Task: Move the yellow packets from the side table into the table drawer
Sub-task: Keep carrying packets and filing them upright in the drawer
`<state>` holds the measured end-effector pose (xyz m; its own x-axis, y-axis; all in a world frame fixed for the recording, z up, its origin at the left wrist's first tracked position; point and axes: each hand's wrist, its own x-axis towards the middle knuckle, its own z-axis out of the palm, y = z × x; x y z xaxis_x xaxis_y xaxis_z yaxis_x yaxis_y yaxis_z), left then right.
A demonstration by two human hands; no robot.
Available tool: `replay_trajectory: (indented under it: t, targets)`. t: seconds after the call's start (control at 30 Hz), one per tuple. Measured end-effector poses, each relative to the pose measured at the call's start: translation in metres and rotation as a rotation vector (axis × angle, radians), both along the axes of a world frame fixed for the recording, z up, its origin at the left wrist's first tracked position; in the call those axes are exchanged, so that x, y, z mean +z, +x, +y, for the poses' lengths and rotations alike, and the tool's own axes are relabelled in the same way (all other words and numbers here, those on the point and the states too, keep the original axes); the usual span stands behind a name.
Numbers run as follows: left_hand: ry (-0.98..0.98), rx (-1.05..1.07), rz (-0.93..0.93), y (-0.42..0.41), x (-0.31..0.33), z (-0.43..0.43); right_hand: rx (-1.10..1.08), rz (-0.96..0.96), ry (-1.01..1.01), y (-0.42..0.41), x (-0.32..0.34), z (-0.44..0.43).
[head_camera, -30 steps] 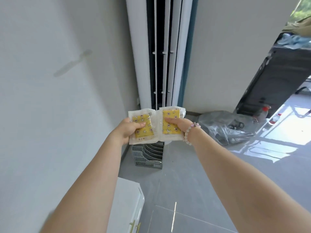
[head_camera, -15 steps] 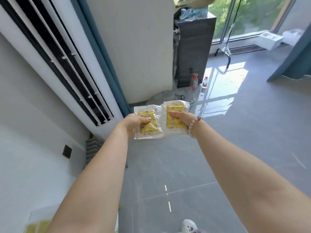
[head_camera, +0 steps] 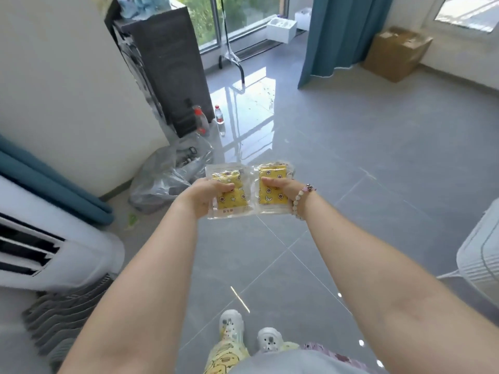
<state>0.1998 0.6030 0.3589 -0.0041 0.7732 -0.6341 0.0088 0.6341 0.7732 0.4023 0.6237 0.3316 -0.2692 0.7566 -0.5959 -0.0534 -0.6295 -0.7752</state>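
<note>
Now, two yellow packets, both up in the air over the grey floor [head_camera: 351,157], side by side and touching along their inner edges. Left packet [head_camera: 235,202]: pinched by the left hand [head_camera: 205,197], thumb across the yellow face, fingers curled out of sight beneath. Right packet [head_camera: 272,174]: gripped the same way by the right hand [head_camera: 282,188], thumb laid over the yellow. Each sealed in a clear wrapper and printed with small stars and flowers. One bead bracelet [head_camera: 298,201] on the right wrist. Two bare forearms stretched forward.

Beyond the hands, one crumpled clear plastic bag [head_camera: 167,176] on the floor by the wall corner. Just past it, two bottles standing near each other: a bigger red-capped bottle [head_camera: 201,120] and a smaller bottle [head_camera: 219,114], both at the foot of one tall dark cabinet [head_camera: 167,63]. Two teal curtains: a far curtain [head_camera: 340,33] hanging at the upper right, a near curtain [head_camera: 40,179] at the left edge. One cardboard box [head_camera: 397,52] against the far wall. Two white boxes [head_camera: 280,27] by the window. One white slatted unit [head_camera: 54,255] at the left, one white appliance [head_camera: 480,255] at the right edge. Down below, two pale clogs [head_camera: 232,322], toes forward.
</note>
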Motion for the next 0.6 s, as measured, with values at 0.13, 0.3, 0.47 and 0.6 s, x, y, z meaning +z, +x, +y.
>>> replay_trajectory:
  t: [0.13, 0.3, 0.47, 0.6]
  targets:
    - [-0.044, -0.15, -0.007, 0.025, -0.014, 0.035, -0.144, 0.047, -0.057, 0.028, -0.016, 0.001]
    - [-0.098, -0.381, -0.012, 0.074, -0.031, 0.077, -0.37, 0.086, -0.081, 0.067, -0.031, 0.0]
    - [-0.131, -0.607, -0.03, 0.138, -0.038, 0.107, -0.567, 0.019, -0.072, 0.112, -0.038, -0.007]
    - [-0.127, -0.761, -0.011, 0.188, -0.042, 0.125, -0.72, -0.092, -0.093, 0.144, -0.046, -0.022]
